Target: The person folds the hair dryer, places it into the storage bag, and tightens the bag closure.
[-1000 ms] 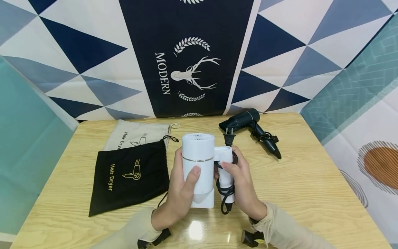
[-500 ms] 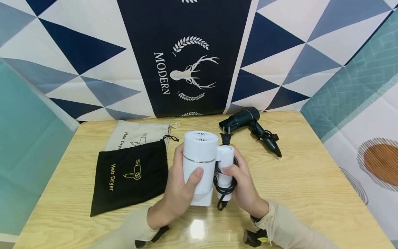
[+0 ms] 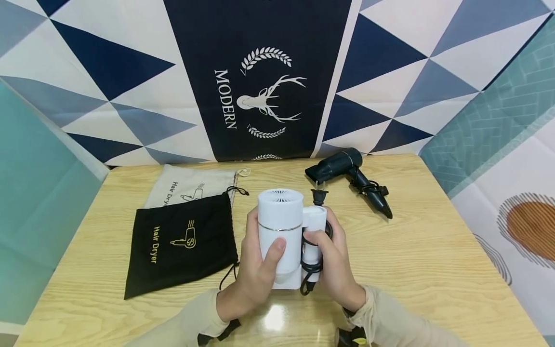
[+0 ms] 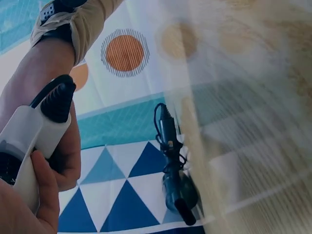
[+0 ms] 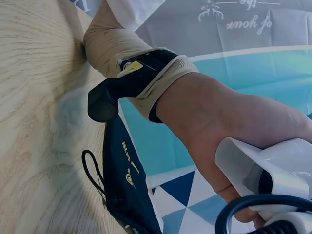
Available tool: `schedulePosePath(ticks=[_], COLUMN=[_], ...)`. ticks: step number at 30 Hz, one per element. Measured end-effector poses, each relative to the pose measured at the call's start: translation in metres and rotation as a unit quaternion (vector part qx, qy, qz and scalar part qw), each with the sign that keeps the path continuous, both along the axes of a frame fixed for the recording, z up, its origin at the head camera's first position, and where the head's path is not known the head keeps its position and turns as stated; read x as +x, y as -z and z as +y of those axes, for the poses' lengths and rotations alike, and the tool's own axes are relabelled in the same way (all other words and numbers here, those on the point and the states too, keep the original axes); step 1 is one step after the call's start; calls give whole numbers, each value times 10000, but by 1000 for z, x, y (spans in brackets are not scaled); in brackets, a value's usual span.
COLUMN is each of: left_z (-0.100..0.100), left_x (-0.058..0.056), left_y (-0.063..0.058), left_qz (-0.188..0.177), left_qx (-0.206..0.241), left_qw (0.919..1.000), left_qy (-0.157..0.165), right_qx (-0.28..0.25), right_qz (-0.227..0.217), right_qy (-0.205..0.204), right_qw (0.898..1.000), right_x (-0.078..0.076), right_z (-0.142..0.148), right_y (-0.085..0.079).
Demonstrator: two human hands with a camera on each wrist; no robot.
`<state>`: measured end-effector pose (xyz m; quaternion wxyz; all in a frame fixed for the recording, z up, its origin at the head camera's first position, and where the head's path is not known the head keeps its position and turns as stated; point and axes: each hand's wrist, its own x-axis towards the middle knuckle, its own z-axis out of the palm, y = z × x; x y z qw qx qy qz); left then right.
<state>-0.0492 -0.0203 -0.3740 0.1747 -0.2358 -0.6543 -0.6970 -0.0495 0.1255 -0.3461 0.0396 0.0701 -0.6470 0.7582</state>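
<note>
A white hair dryer (image 3: 281, 212) is held up over the table's front middle, its round vented end facing up and its handle (image 3: 313, 250) folded alongside the barrel. My left hand (image 3: 253, 272) grips the barrel, thumb across its near side. Around the handle curl the fingers of my right hand (image 3: 340, 270), with the thumb over its upper part. A black cord (image 3: 312, 268) winds about the handle, and its two-pin plug (image 3: 319, 196) sticks up behind it. The dryer's white nozzle (image 5: 239, 163) shows in the right wrist view.
At the back right of the wooden table (image 3: 412, 250) lies a black hair dryer (image 3: 336, 166) with its cord wrapped round the handle. On the left, a black drawstring pouch (image 3: 186, 248) partly covers a cream one (image 3: 199, 180). A patterned cloth backdrop (image 3: 143, 86) rises behind the table.
The white hair dryer's folded handle has swung in closer to the barrel, narrowing the gap at its lower end. Both hands keep their grip and have shifted slightly; the other things stay put.
</note>
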Motion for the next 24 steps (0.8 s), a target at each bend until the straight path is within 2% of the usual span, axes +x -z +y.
schedulePosePath(ticks=[7, 13, 16, 20, 24], left_z=[-7, -15, -18, -25, -34], left_x=[-6, -14, -18, -22, -25], left_y=[-6, -13, -16, -20, -22], left_qz=[-577, -1105, -1324, -1449, -1428], left_qx=[-111, 18, 52, 47, 63], left_qw=[9981, 9934, 9905, 9892, 9897], left_qy=[197, 317, 363, 202, 63], right_qx=[-11, -38, -100, -125, 3], right_qz=[-368, -710, -753, -743, -559], right_qy=[-453, -1148, -1304, -1442, -1605], right_qw=[9983, 9908, 9885, 9867, 9855], right_x=[-9, -20, -23, -25, -26], right_z=[5, 10, 13, 14, 13], right_y=[-2, -2, -1, 1, 3])
